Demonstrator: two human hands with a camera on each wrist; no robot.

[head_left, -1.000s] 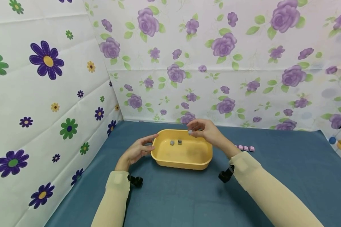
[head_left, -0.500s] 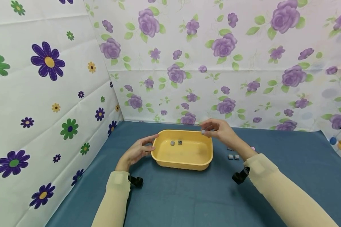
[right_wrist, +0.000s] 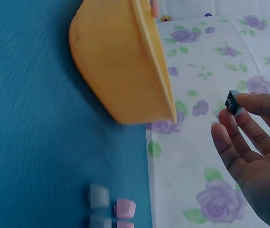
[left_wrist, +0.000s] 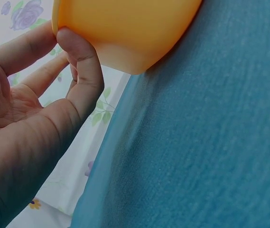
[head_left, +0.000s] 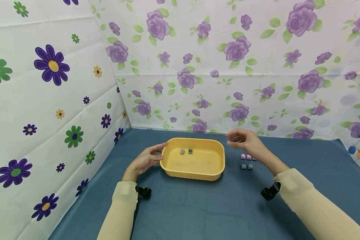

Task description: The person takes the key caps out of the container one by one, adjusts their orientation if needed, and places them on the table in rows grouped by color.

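Note:
My left hand [head_left: 146, 160] holds the left end of a yellow plastic tub [head_left: 192, 174], thumb and index fingertip at its rim. Inside the tub lie two small grey keycaps, one light [head_left: 182, 152] and one with its dark hollow underside up [head_left: 190, 151]. Right of the tub, raised over the cloth, my right hand [head_left: 246, 141] pinches a grey keycap [right_wrist: 232, 102] between thumb and fingers. Its hollow underside shows in the right wrist view.
Below the right hand, pink keycaps [head_left: 248, 157] stand in a row, partly hidden by the wrist. Two grey keycaps [head_left: 247, 167] sit in front of them. Blue cloth [head_left: 192, 210] covers the table; flowered sheets [head_left: 210, 100] rise behind and at the left.
My right hand has moved right, from over the tub to beyond its right end, with the keycap still pinched. Keycaps on the cloth came into view. The left hand and tub stayed put.

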